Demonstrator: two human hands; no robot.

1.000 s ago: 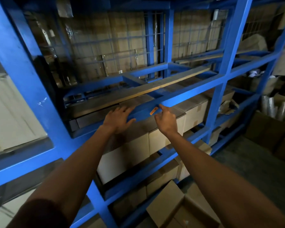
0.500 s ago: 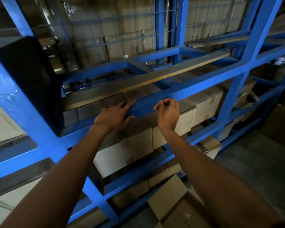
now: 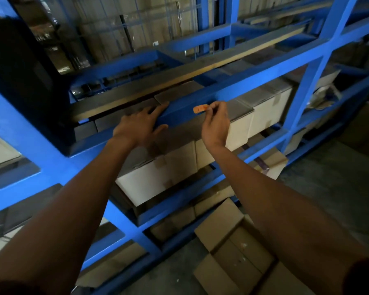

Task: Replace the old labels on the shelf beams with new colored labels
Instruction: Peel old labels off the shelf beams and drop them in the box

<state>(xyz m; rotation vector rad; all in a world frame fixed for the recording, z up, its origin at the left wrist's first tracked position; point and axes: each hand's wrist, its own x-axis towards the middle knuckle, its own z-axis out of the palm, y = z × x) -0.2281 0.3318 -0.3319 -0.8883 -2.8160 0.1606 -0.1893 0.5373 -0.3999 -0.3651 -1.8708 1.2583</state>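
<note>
A blue shelf beam [image 3: 249, 87] runs across the middle of the rack, sloping up to the right. A small orange label [image 3: 201, 108] lies against the beam's front face. My right hand [image 3: 215, 124] pinches the label's right end between thumb and fingers. My left hand [image 3: 141, 126] rests flat on the beam to the left of the label, fingers spread over its top edge and thumb under it. I cannot tell whether the label's left end is stuck to the beam.
Cardboard boxes [image 3: 271, 111] fill the shelf behind and below the beam. An open carton [image 3: 232, 250] lies on the concrete floor under my right arm. A blue upright post [image 3: 307, 88] stands to the right. Wire mesh backs the upper shelf.
My right hand has drawn back to the right, uncovering the orange label it pinches. The view has moved closer to the beam. My left hand stays on the beam.
</note>
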